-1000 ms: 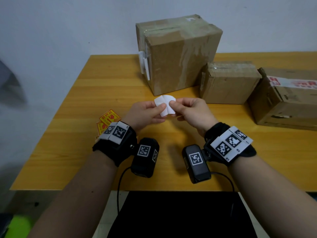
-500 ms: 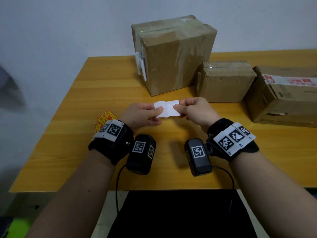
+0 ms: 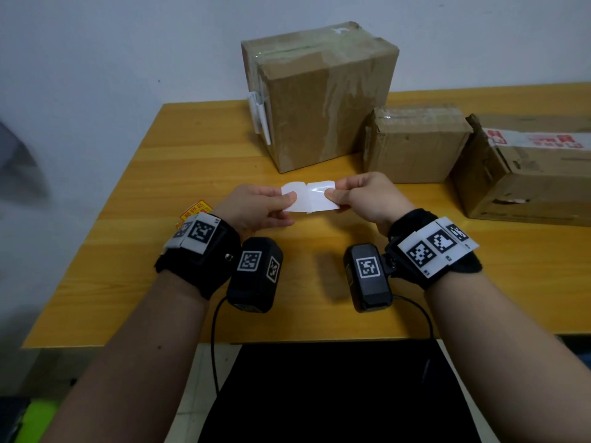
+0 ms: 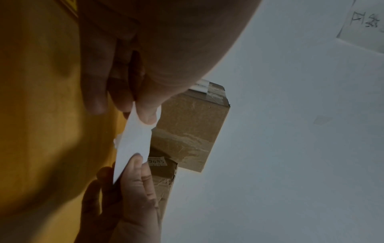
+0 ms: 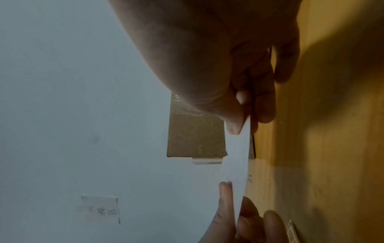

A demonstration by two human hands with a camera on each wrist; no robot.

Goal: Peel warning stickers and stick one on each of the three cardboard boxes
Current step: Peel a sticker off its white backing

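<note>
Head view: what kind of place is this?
Likely a makeshift packing or data-collection desk: a wooden table against a bare white wall, three taped cardboard boxes on it, spare warning stickers near the left hand.

So the sticker (image 3: pixel 308 197) was a white strip showing its blank back, stretched out flat and held up off the table, pinched at each end. A few more stickers (image 3: pixel 195 211), yellow and red, lay on the wood at the left, partly hidden. 3 cardboard boxes stood at the back: a tall taped box (image 3: pixel 323 91), a small box (image 3: pixel 415 145) just beside it, and a wide box (image 3: pixel 524 174) with red-printed white tape on the right.
</note>
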